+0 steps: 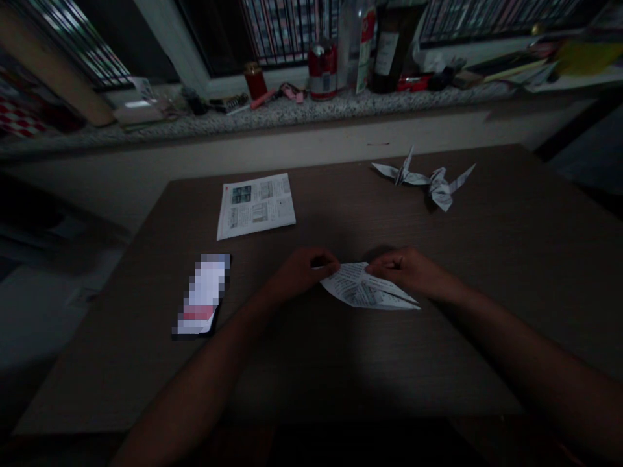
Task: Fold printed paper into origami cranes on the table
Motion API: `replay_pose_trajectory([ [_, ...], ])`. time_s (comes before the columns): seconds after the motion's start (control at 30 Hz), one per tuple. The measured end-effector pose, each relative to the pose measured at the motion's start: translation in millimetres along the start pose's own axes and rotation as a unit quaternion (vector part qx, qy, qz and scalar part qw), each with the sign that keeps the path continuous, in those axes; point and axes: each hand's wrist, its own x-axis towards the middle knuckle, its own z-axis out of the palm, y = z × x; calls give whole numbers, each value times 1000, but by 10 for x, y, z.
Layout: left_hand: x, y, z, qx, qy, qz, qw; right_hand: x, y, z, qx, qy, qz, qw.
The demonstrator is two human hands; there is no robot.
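Between my hands, just over the dark table, is a folded sheet of printed paper (357, 288), narrow and pointed at its right end. My left hand (311, 269) pinches its upper left edge between thumb and fingers. At the upper right edge, my right hand (402, 269) has its thumb and fingers closed on the same paper. Slits between folded layers show toward the right tip. Farther back on the right stand two folded paper cranes, one crane (402, 172) to the left of the other crane (442, 189).
A flat stack of printed paper (257, 206) lies at the back left of the table (292, 363). Nearer me on the left is a lit phone (202, 295). Behind the table, a granite windowsill (282, 113) carries a red can (322, 71), bottles and small clutter.
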Motion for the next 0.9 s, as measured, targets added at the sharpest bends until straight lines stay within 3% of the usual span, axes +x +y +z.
replay_pose_trajectory([
  [0.13,-11,-9,19,-12,-12,8,1000,9,28,23,-4,31,-25,999],
  [0.3,-32,6,11,7,-41,19,999,4,-11,28,-9,28,-30,999],
  [0.57,-83,82,-85,-33,-174,13,984,-22,-106,60,-34,-33,-55,997],
  [0.9,-58,118,96,-29,-107,26,994,22,-130,106,-58,-52,-60,995],
])
